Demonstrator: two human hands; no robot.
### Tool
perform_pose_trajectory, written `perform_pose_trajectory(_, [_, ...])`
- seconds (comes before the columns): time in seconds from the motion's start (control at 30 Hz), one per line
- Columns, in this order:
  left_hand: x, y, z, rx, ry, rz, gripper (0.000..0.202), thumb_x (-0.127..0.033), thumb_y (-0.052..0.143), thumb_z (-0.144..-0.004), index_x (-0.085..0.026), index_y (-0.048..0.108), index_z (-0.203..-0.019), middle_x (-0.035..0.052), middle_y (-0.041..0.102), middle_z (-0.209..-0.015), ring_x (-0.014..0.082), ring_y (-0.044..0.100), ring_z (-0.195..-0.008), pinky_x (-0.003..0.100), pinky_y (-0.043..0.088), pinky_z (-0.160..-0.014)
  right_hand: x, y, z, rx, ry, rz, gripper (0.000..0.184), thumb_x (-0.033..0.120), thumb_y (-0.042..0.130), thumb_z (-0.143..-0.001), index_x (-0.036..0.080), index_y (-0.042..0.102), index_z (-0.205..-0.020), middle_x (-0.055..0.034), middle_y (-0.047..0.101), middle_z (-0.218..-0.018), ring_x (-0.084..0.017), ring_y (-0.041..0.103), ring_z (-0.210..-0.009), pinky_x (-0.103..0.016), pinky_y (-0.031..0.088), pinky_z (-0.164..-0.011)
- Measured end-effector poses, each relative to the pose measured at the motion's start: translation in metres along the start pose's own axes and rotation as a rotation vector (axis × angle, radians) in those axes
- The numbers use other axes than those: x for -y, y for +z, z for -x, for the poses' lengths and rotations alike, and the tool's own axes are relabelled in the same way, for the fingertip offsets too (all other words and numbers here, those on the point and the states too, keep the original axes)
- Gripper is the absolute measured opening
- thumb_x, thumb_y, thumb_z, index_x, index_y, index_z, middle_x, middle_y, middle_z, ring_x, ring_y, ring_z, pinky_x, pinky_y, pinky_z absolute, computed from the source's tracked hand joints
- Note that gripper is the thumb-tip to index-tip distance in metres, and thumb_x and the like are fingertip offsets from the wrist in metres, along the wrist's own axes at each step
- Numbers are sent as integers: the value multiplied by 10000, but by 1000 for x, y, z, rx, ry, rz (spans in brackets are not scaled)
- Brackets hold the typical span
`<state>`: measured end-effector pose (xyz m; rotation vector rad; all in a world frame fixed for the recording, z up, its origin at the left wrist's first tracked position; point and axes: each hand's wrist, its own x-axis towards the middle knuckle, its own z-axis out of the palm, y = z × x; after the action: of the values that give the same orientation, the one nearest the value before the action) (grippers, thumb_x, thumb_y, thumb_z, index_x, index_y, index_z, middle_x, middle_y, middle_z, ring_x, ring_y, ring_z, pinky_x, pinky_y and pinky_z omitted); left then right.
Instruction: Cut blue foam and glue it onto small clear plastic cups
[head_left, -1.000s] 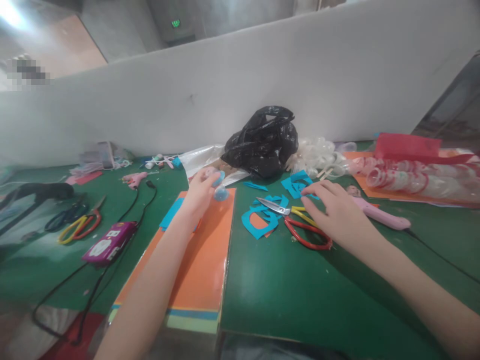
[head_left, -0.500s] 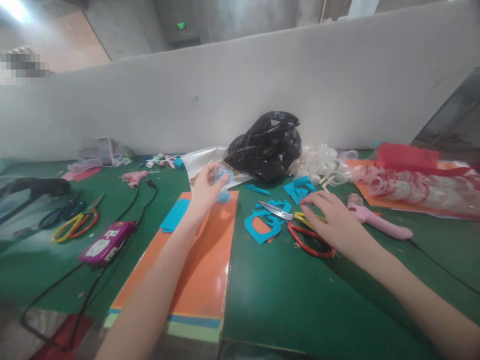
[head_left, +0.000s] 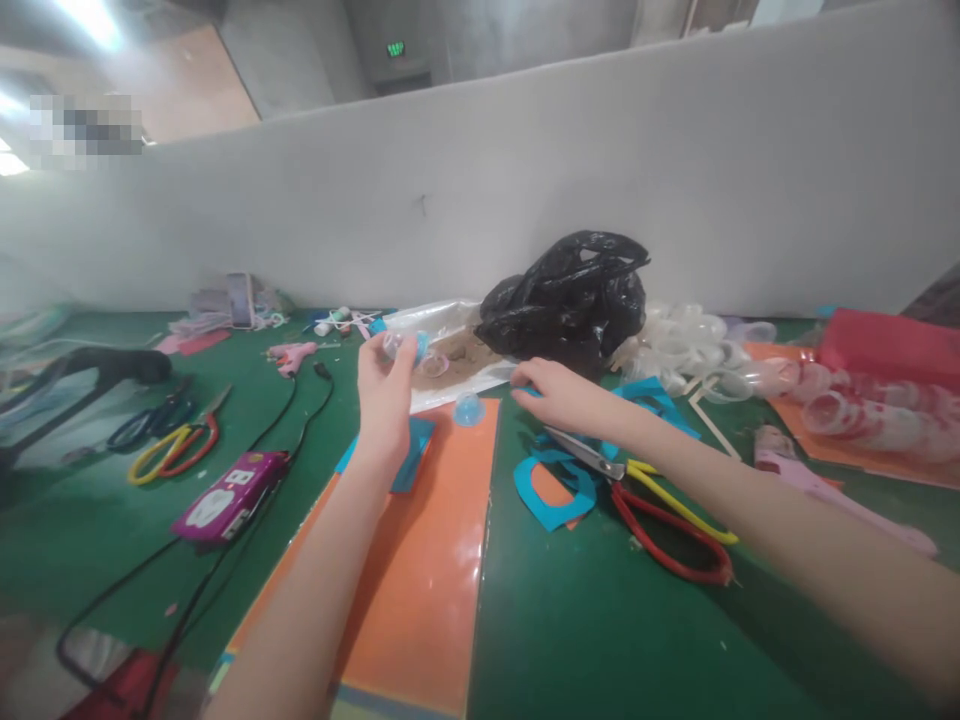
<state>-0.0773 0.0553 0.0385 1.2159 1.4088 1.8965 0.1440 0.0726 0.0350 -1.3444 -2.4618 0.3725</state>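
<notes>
Left hand (head_left: 386, 390): raised at centre frame, fingertips pinched on a small clear-and-blue plastic capsule (head_left: 405, 345); I read the grip as light, on the tips only.
Right hand (head_left: 559, 395): palm down just right of centre, fingers loosely spread and holding nothing that I can see, tips at the edge of a crumpled clear plastic sheet (head_left: 435, 318).
Capsule, place: in the air above the far end of a glossy orange sheet (head_left: 435, 560), clear of the green table top (head_left: 585, 640).
Capsule, axis: its long axis seems to run left to right across the frame, clear end left, blue end right; blur stops me saying more.
Neighbour: a small blue plastic dome (head_left: 469, 408) lies on the orange sheet, below and right of the capsule.
Risk, slip: I judge that a tip-only pinch on smooth plastic could let the capsule drop and roll among the blue foam cut-outs (head_left: 551, 490).
Risk, forearm: the right forearm passes close over steel scissors with red and yellow handles (head_left: 660, 520); drawn back low, it could catch the blades or drag them.
Risk, knock: a sideways sweep of the right hand could flick the dome off the sheet.
</notes>
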Motion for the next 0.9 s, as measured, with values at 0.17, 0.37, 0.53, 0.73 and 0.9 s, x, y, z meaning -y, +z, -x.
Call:
perform_pose_trajectory(0.17, [-3,-3,2,4,-1,-35,379,-471,698,-866,-248,581,-1148,71,619,-1275,213,604,-1182,370,491,-1022,-10,5,-55,75,54,29,294,257,531,-957,146,655,-1200,-173,684,-1253,-309,642,-1159,-377,492,-968])
perform_pose_trajectory(0.37, [-10,1,11,60,-55,-3,367,-451,700,-875,-229,604,-1152,72,645,-1233,208,620,-1149,375,494,-1010,-44,-6,-71,75,165,100,420,290,528,-966,94,592,-1332,-235,626,-1399,-363,603,-1260,-421,476,-1028])
perform_pose_trajectory(0.53, [-6,3,18,105,-17,-60,368,-468,699,-871,-234,611,-1142,67,654,-1197,214,617,-1139,385,472,-1032,-66,-8,-81,26,201,162,532,284,512,-967,61,504,-1451,-240,562,-1485,-377,518,-1361,-450,428,-1098])
perform_pose_trajectory(0.73, [-1,4,18,144,-60,-43,374,-460,706,-861,-224,604,-1132,77,657,-1204,228,619,-1163,423,441,-1070,-78,-1,-91,29,215,218,537,241,467,-967,56,500,-1471,-205,556,-1506,-331,502,-1376,-398,411,-1113])
perform_pose_trajectory(0.9, [-1,7,18,113,-60,-22,399,-471,725,-835,-206,614,-1112,81,659,-1157,227,625,-1117,426,443,-1053,-67,-4,-90,47,255,288,503,283,435,-980,98,548,-1433,-180,566,-1500,-332,503,-1363,-398,440,-1075])
